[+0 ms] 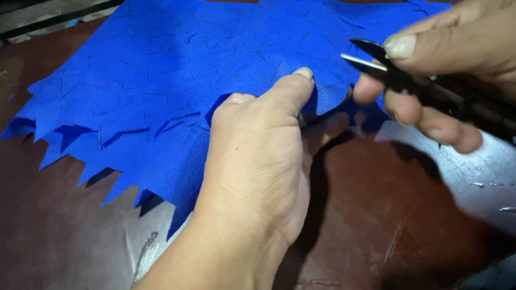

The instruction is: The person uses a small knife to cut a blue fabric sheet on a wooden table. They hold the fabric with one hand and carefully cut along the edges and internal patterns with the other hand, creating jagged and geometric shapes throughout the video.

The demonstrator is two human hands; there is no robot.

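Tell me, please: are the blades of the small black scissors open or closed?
Open. The scissors in the right hand show two blade tips standing apart, pointing at the blue fabric pinched by the left hand.

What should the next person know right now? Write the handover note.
Left hand: pinches the near edge of the blue fabric pieces, thumb on top.
Right hand: holds black thread snips, blades open, tips beside that pinched edge.
Fabric lies stacked on the dark brown table, jagged edges toward the left.
Done: cannot tell.
Left: short dark threads lie scattered across the fabric.
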